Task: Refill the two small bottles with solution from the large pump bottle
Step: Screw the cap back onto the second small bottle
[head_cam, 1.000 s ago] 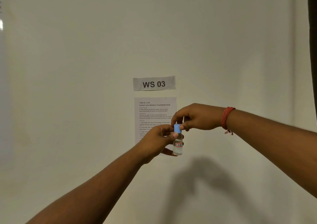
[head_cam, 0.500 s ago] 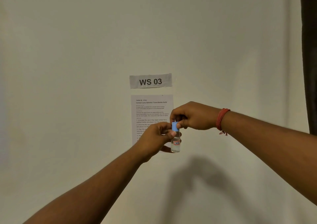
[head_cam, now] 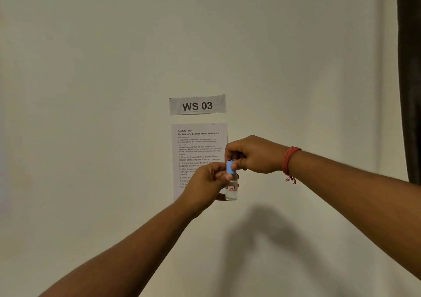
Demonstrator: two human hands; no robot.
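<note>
Two hands meet in front of the instruction sheet (head_cam: 198, 151) on the pale wall (head_cam: 91, 91). Our left hand (head_cam: 206, 188) grips the small bottle (head_cam: 232, 189), covering the sheet's lower lines; our right hand (head_cam: 252, 154), with a red thread bracelet (head_cam: 289, 161), pinches its blue cap (head_cam: 231, 167). Above the sheet hangs a "WS 03" label (head_cam: 197, 105).

One small bottle (head_cam: 232, 190), one blue cap (head_cam: 231, 167), two hands, two wall papers, one red wrist thread (head_cam: 289, 160).
</note>
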